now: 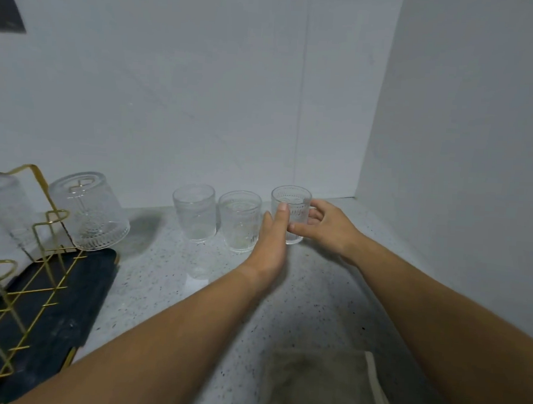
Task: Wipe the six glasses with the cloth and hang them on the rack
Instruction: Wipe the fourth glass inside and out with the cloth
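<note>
Our right hand (322, 226) curls round the clear ribbed glass tumbler (291, 200) near the back right corner of the speckled white counter (316, 297). Our left hand (272, 239), fingers straight, touches its left side.

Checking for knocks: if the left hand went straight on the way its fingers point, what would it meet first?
Probably the rightmost glass, gripped by the right hand; fingertips of the left hand seem at its side, depth unclear.
</note>
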